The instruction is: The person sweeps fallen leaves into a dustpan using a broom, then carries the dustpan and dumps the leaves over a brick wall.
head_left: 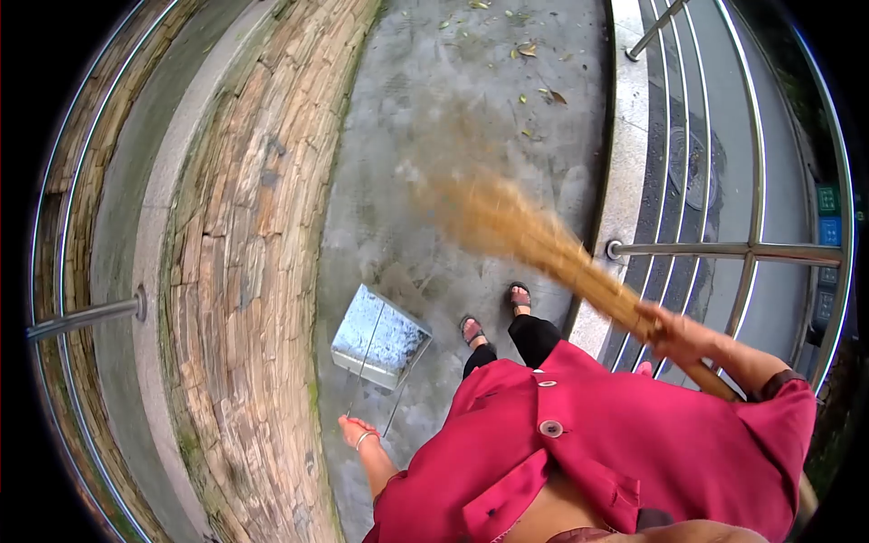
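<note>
In the head view, your right hand (674, 335) is wrapped around the broom (588, 271), its blurred bristles (484, 208) over the grey ground (412, 81). Your left hand (360, 432) is curled at the thin wire handle (396, 409) of the dustpan (373, 333), which sits between the stone wall (249, 208) and your feet (520, 299). Leaves (527, 51) lie farther ahead; a metal railing (692, 250) stands on your right.

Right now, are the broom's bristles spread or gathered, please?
Spread: the bristles fan wider away from the right hand, though blur hides their tips.
</note>
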The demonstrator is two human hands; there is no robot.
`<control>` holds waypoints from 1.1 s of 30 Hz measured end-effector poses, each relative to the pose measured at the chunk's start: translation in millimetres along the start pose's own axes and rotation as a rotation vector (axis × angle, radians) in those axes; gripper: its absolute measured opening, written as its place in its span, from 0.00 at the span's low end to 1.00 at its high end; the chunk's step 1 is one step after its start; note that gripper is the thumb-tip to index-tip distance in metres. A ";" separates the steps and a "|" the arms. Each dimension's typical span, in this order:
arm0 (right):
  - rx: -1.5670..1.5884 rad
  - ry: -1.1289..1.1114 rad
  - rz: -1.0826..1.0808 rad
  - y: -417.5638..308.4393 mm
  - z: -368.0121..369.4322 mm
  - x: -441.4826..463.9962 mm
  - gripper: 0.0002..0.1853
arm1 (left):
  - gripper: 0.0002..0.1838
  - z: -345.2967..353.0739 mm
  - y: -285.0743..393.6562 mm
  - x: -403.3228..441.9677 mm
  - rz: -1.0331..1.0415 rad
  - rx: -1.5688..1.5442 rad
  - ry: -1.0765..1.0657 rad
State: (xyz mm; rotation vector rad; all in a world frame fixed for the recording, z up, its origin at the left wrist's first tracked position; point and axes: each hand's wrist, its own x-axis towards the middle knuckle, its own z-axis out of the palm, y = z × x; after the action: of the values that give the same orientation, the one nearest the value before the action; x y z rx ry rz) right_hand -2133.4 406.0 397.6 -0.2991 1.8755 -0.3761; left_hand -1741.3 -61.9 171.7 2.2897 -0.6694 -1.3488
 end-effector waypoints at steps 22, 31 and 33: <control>0.045 0.743 -0.326 18.5 -346.2 212.4 0.42 | 0.16 31.1 -59.1 -117.7 0.121 0.023 0.686; -0.075 0.229 -0.199 -43.0 -340.2 204.4 0.43 | 0.18 181.2 -2.9 -118.0 -0.158 0.007 0.437; -0.091 0.241 -0.189 -45.4 -378.5 224.4 0.44 | 0.19 206.5 17.1 -114.7 -0.216 0.014 0.404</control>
State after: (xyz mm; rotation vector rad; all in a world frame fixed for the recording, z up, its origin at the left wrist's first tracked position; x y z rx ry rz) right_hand -2563.2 320.2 337.7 -0.5146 2.1106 -0.4720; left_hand -1975.8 -28.4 166.9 2.5957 -0.3072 -0.9177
